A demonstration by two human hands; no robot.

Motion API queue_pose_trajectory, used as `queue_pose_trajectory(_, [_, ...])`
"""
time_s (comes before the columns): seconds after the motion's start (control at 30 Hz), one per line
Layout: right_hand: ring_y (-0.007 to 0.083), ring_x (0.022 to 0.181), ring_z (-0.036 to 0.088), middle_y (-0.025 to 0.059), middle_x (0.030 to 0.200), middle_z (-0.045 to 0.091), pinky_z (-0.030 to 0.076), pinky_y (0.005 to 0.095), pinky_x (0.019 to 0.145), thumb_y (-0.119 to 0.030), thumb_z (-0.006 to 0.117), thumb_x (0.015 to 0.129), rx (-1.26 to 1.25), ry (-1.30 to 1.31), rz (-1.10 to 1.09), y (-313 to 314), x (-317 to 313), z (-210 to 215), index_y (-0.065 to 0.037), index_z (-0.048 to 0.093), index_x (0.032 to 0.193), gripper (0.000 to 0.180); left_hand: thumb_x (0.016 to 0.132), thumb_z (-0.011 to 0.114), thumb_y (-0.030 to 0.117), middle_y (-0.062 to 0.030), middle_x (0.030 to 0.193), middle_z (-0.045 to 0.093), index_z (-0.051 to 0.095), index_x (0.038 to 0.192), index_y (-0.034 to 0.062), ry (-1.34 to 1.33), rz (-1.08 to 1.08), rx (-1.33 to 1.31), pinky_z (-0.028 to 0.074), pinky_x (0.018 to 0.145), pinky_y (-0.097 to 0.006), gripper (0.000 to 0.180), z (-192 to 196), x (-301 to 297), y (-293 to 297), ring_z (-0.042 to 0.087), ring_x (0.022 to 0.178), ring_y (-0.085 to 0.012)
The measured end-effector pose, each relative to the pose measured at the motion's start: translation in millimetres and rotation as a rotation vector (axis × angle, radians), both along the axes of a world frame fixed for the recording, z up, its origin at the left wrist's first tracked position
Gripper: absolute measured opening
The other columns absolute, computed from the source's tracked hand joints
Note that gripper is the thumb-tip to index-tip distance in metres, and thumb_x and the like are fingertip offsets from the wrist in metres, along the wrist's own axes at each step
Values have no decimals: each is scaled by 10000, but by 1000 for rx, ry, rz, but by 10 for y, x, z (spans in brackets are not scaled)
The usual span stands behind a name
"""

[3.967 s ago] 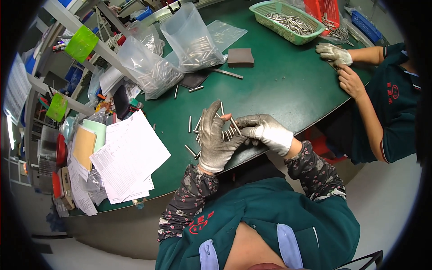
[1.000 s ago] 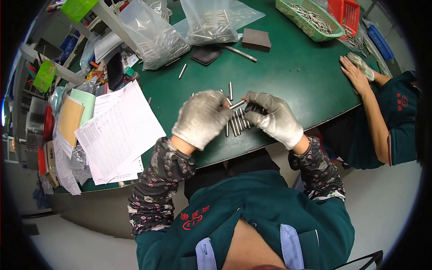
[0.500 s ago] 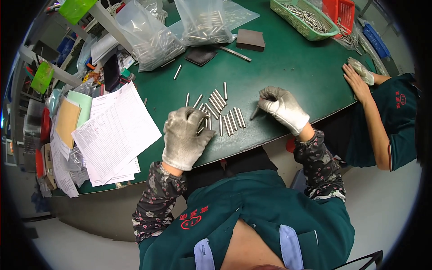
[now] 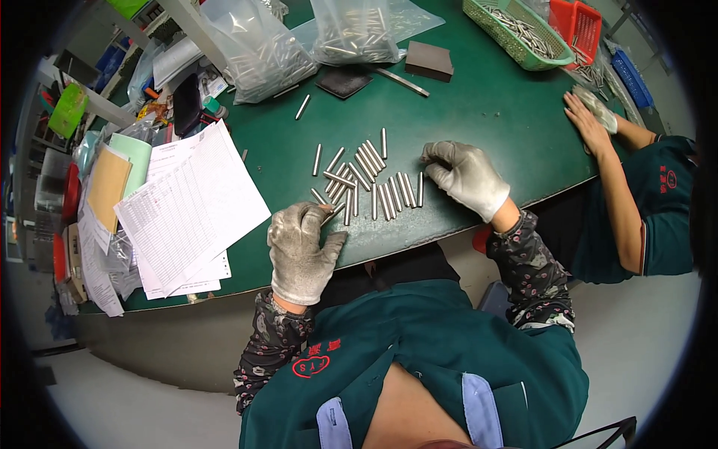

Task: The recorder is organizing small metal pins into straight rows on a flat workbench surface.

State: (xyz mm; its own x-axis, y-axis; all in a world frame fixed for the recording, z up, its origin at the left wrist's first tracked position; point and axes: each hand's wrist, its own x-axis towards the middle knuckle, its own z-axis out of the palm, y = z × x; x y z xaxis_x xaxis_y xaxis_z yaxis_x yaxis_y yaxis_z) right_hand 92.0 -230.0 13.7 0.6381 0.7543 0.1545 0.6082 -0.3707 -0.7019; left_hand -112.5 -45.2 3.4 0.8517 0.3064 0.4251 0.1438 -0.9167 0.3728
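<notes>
Several short steel pins (image 4: 385, 200) lie loosely grouped on the green table between my two gloved hands. At the left of the group, my left hand (image 4: 303, 251) is closed, with one steel pin (image 4: 333, 215) sticking out past its fingertips. Its palm side is hidden. My right hand (image 4: 470, 178) hovers at the right of the group, fingers bent and thumb slightly apart, with no pin visible in it. Just beside its thumb, a single pin (image 4: 420, 189) lies at the right end of the near row.
Clear bags of pins (image 4: 355, 34) stand at the back, near a brown block (image 4: 429, 60), a dark pad (image 4: 344, 82) and a metal bar (image 4: 400, 80). Paper sheets (image 4: 194, 209) cover the left. A green basket (image 4: 520, 34) sits far right; a co-worker's hands (image 4: 591, 123) rest nearby.
My right hand has let go of a pin, which now lies at the row's right end. My left hand has drawn back toward me, uncovering several pins.
</notes>
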Motion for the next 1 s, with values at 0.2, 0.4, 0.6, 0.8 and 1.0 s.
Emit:
queue_pose_trajectory(0.2, [333, 798, 583, 134, 867, 606, 461, 411, 669, -47, 583, 721, -54, -363, 436, 62, -59, 128, -110, 665, 897, 205, 614, 757, 153, -88, 1003, 551, 625, 888, 100, -29, -53, 23, 416, 835, -403, 308, 107, 163, -90, 511, 957, -284])
queue_pose_trajectory(0.4, [334, 745, 563, 125, 843, 585, 451, 409, 638, -66, 615, 682, -55, -515, 385, -28, -57, 174, -141, 660, 908, 242, 572, 781, 314, -90, 1052, 538, 651, 880, 85, 60, -67, 61, 422, 812, -432, 405, 107, 385, -278, 513, 984, -283])
queue_pose_trajectory(0.6, [304, 838, 596, 116, 831, 617, 473, 416, 702, -164, 618, 739, -372, -461, 26, -36, -158, 231, -76, 628, 858, 149, 574, 787, 295, -95, 1075, 528, 649, 807, 69, 130, 5, 53, 380, 886, -422, 353, 123, 482, -368, 482, 1044, -282])
queue_pose_trajectory(0.8, [309, 786, 612, 135, 778, 630, 478, 428, 708, -204, 581, 759, -214, -168, -70, 120, -312, 143, -59, 621, 872, 188, 612, 759, 269, -90, 1055, 533, 655, 841, 64, 95, -33, 50, 407, 830, -433, 325, 117, 480, -369, 507, 1004, -277])
queue_pose_trajectory(1.0, [309, 748, 570, 134, 760, 570, 458, 413, 661, -278, 666, 725, -119, -276, 7, 248, -343, 193, -90, 645, 929, 278, 620, 757, 261, -91, 1062, 530, 650, 849, 79, 35, -63, 30, 408, 830, -440, 312, 60, 454, -349, 515, 994, -283])
